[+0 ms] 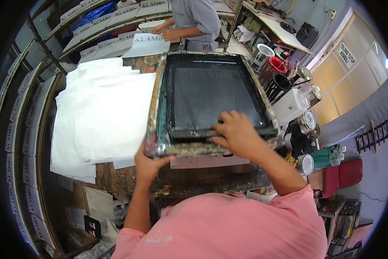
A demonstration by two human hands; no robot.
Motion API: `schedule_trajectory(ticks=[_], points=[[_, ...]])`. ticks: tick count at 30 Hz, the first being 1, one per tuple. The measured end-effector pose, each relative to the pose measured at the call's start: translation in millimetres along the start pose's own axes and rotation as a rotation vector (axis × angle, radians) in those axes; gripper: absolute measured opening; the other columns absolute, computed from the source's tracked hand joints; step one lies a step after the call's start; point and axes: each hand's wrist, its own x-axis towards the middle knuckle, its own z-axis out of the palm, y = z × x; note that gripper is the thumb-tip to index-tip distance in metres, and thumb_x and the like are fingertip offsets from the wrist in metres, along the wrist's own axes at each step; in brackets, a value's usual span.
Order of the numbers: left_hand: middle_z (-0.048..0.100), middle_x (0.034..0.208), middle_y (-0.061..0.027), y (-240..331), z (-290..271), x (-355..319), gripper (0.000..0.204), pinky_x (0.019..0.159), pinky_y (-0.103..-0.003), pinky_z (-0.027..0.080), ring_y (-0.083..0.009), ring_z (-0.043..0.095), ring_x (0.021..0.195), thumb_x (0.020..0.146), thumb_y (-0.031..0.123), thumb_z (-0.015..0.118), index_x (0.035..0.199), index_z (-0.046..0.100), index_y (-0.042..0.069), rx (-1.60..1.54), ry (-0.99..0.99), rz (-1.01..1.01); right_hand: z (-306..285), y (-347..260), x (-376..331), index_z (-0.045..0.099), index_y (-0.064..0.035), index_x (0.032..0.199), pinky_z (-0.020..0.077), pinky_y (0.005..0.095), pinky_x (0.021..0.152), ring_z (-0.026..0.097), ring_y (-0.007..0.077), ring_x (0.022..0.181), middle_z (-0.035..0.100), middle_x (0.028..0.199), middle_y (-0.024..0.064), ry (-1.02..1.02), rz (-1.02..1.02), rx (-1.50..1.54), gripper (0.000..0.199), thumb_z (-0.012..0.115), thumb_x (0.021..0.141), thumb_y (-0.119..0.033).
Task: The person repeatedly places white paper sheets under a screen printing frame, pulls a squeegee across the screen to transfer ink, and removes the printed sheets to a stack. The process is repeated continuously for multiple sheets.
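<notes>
A screen printing frame (158, 99) with a dark mesh and a paint-crusted wooden rim lies on the worktable in front of me. My left hand (148, 166) grips its near left corner, thumb along the front edge and fingers partly hidden by the rim. My right hand (237, 134) reaches over the frame's near end, fingers bent over a dark squeegee (189, 139) that lies across the mesh. Its grip is slightly blurred. Under the near rim, a strip of pale material (209, 162) shows. Left of the frame, a large stack of white sheets (101, 116) touches or nearly touches it.
Across the stained table (129, 181), a co-worker (196, 21) in grey holds a printed sheet (148, 44). Racks of printed sheets (21, 142) line the left and back. Ink pots (278, 64), a white container (291, 105) and jars (306, 164) crowd the right side.
</notes>
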Motion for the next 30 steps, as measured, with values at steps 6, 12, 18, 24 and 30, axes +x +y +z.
schedule_trajectory(ticks=[6, 12, 18, 24, 30], points=[[0.058, 0.105, -0.0051, -67.2, 0.3, -18.3, 0.099, 0.100, -0.045, 0.033, -0.0279, 0.053, 0.109, 0.043, 0.058, 0.102, 0.124, 0.075, 0.009, 0.853, 0.090, 0.200, 89.3, -18.6, -32.9, 0.073, -0.0086, 0.126, 0.0576, 0.0477, 0.089, 0.067, 0.0352, 0.107, 0.070, 0.123, 0.0125, -0.113, 0.145, 0.261, 0.049, 0.081, 0.088, -0.038], [0.055, 0.103, -0.0050, -79.5, -2.2, -13.9, 0.120, 0.098, -0.046, 0.029, -0.0254, 0.048, 0.103, 0.044, 0.074, 0.095, 0.139, 0.071, 0.005, 0.856, 0.025, 0.224, 127.7, 4.2, -3.3, 0.068, -0.0094, 0.133, 0.0594, 0.0460, 0.084, 0.066, 0.0341, 0.107, 0.070, 0.122, 0.0131, 0.146, 0.076, 0.141, 0.065, 0.090, 0.076, -0.029], [0.056, 0.101, -0.0080, -80.6, -5.8, -14.2, 0.097, 0.099, -0.048, 0.034, -0.0306, 0.050, 0.105, 0.042, 0.068, 0.097, 0.109, 0.073, 0.002, 0.870, 0.026, 0.194, 148.7, 105.9, 123.6, 0.071, -0.0114, 0.124, 0.0589, 0.0463, 0.083, 0.066, 0.0338, 0.104, 0.069, 0.118, 0.0101, 0.189, 0.095, 0.061, 0.048, 0.087, 0.081, -0.027], [0.055, 0.099, -0.0040, -76.2, -8.2, -15.1, 0.126, 0.098, -0.047, 0.030, -0.0251, 0.050, 0.101, 0.047, 0.078, 0.093, 0.147, 0.067, 0.007, 0.818, 0.044, 0.255, 157.6, 187.2, 231.3, 0.073, -0.0119, 0.110, 0.0588, 0.0490, 0.082, 0.069, 0.0336, 0.103, 0.069, 0.103, 0.0094, 0.297, 0.049, 0.016, 0.032, 0.079, 0.092, -0.038], [0.059, 0.098, -0.0036, -70.9, -4.6, -14.7, 0.129, 0.097, -0.046, 0.031, -0.0243, 0.053, 0.099, 0.045, 0.078, 0.093, 0.148, 0.066, 0.005, 0.824, 0.144, 0.384, 99.7, 214.2, 249.1, 0.074, -0.0090, 0.104, 0.0564, 0.0540, 0.083, 0.072, 0.0436, 0.095, 0.075, 0.095, 0.0195, 0.088, -0.026, 0.116, 0.045, 0.070, 0.097, -0.053]])
